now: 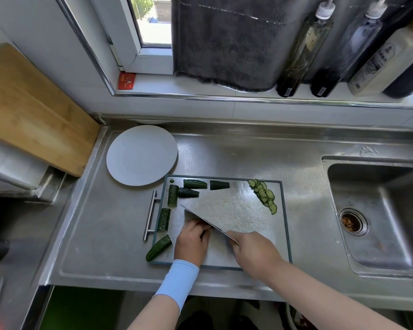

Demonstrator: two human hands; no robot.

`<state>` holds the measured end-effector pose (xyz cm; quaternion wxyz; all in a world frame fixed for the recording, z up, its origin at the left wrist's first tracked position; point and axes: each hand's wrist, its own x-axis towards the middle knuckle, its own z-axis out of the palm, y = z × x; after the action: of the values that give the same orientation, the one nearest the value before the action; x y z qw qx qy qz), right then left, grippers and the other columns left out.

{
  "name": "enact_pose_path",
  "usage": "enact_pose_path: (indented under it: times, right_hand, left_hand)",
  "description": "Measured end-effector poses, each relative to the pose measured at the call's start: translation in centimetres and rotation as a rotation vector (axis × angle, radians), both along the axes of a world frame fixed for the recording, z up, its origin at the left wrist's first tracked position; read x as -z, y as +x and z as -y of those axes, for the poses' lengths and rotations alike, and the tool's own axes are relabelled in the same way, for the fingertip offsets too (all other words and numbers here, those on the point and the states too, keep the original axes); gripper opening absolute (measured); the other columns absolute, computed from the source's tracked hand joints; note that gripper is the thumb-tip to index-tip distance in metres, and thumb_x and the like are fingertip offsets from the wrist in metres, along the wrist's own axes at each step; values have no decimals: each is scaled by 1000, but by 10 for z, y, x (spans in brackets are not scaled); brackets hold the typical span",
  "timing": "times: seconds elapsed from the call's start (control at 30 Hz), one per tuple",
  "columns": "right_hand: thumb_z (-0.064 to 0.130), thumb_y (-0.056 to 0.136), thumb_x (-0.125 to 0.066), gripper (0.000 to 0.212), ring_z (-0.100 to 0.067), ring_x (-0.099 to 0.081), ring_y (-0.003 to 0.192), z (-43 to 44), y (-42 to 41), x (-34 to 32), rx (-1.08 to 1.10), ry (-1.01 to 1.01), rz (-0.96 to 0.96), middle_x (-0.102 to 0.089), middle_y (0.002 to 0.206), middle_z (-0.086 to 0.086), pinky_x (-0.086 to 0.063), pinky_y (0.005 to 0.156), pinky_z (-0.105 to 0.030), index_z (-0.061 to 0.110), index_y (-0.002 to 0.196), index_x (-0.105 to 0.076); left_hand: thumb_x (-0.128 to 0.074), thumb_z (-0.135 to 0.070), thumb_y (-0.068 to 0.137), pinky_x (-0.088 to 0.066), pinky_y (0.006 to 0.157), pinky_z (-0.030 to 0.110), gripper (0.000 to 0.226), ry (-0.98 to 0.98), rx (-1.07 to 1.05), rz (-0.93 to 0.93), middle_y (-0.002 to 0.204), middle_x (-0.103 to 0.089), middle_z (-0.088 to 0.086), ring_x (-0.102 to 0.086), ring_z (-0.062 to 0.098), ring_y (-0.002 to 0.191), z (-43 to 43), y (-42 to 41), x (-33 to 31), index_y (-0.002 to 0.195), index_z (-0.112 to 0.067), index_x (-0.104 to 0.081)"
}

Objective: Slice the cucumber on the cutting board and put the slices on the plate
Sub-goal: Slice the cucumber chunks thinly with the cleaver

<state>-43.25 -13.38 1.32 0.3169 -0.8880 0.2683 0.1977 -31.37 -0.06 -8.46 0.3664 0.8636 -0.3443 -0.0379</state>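
Observation:
A steel cutting board (239,206) lies on the counter with several dark green cucumber pieces (173,195) along its left and top edges. A row of thin cucumber slices (264,194) lies at the board's top right. My right hand (253,252) grips the handle of a cleaver (208,221), whose edge rests on the board. My left hand (192,241) is curled on the board just left of the blade; whatever it holds down is hidden under the fingers. The white plate (142,154) sits bare, up and left of the board.
A sink (379,210) with a drain is to the right. A wooden board (34,110) leans at the left. Bottles (303,46) and a grey towel (224,41) stand on the windowsill behind. One cucumber end (159,247) overhangs the board's lower left corner.

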Motion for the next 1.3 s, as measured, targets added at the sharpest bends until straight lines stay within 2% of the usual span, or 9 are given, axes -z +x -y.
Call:
enact_pose_path:
  times: [0.2, 0.33, 0.53, 0.77, 0.9, 1.07, 1.13, 1.2, 1.3]
  right_hand:
    - [22, 103, -37, 31, -20, -49, 69, -2, 16, -1, -17, 2, 27, -51, 70, 6, -38, 61, -30, 29, 118, -63]
    - [27, 103, -38, 30, -23, -56, 75, -2, 8, -4, -33, -14, 27, -65, 84, 1, -48, 67, -32, 32, 122, -61]
    - [29, 103, -39, 32, -22, -64, 85, 0, -17, -10, -21, -43, 42, -72, 95, 0, -53, 77, -35, 30, 128, -59]
    - [29, 104, -39, 32, -18, -62, 77, 5, -36, -14, -17, -41, 22, -70, 88, 3, -46, 64, -29, 35, 131, -56]
    - [27, 104, -39, 33, -21, -65, 84, 3, -35, -12, 3, -39, 11, -72, 93, 1, -51, 72, -30, 30, 132, -57]
    - [25, 103, -40, 32, -20, -66, 83, 6, -29, -10, 15, -15, -16, -73, 92, 0, -55, 77, -33, 26, 128, -61]
    - [23, 102, -40, 31, -20, -64, 79, 6, -23, -7, 22, 13, -15, -71, 87, 2, -52, 71, -29, 27, 122, -63]
    - [22, 102, -40, 30, -19, -58, 72, 3, -14, -3, 17, 25, -5, -63, 75, 5, -43, 59, -22, 30, 116, -65]
    - [22, 101, -40, 32, -20, -54, 71, -1, 3, 2, 14, 23, 2, -60, 77, 5, -42, 62, -29, 33, 118, -64]
  left_hand:
    - [-83, 0, 68, -45, 77, 18, 22, -14, 8, 23, 87, -68, 2, -58, 16, 87, 0, 0, 2, 84, -12, -75]
    - [-85, -1, 67, -44, 78, 17, 22, -21, -10, 17, 87, -68, 3, -57, 16, 88, 0, -2, 2, 84, -12, -76]
    - [-85, 3, 63, -42, 78, 18, 24, -39, -17, 29, 86, -69, 6, -54, 14, 88, 0, -1, -2, 81, -10, -75]
    - [-84, -1, 67, -42, 78, 14, 21, -29, -9, 2, 88, -68, 3, -56, 12, 88, -1, -1, -3, 82, -12, -76]
    - [-85, 0, 67, -45, 78, 15, 21, -42, -11, -10, 87, -68, 1, -58, 11, 87, -1, -1, -4, 81, -12, -76]
    - [-84, 2, 67, -38, 85, 5, 20, -51, -7, 3, 85, -69, 2, -58, 10, 86, 0, 0, -4, 81, -9, -76]
    - [-84, 2, 67, -40, 84, 7, 20, -50, -4, 5, 85, -69, 2, -58, 11, 86, 0, 0, -2, 81, -9, -76]
    - [-84, 1, 68, -43, 81, 12, 20, -46, 0, 8, 85, -69, 1, -59, 13, 86, -1, 0, -1, 81, -10, -75]
    - [-83, 0, 69, -44, 80, 14, 19, -48, 4, 15, 85, -69, 2, -59, 14, 86, -2, -1, 0, 82, -10, -75]
